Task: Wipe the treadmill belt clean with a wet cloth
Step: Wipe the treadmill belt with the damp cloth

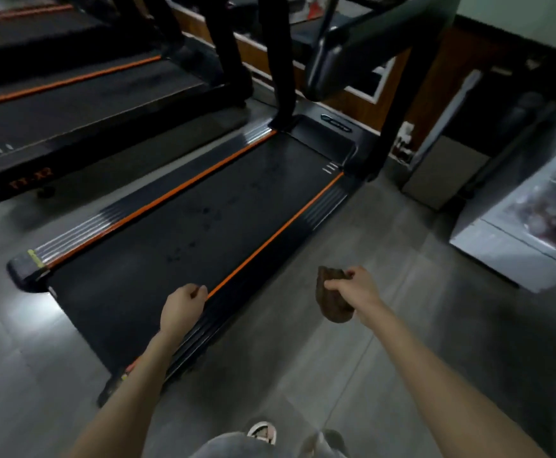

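A person stands at the near end of a treadmill, arms stretched out over it. The right hand [352,289] has its fingers curled tight round a brown cloth [333,309], which is bunched into a lump and hangs below the fist. The cloth is held in the air above the grey tiled floor [352,375], to the right of the machine and clear of the belt.

The left hand [184,309] hovers over the near right edge of the treadmill belt [187,226], its fingers loosely curled inward with nothing visible in them.

The belt is matte black and runs from near left to far right, bordered on each long side by a thin orange stripe [270,239] and a ribbed side rail with silvery lines. Dark spots and smudges dot its middle stretch, and three short white marks sit at its far right corner. A pale glare falls on the near left end.

A second treadmill [55,104] with the same orange trim stands to the far left. A pale cabinet [501,252] sits on the right, and a light shoe [263,431] shows at the bottom edge.
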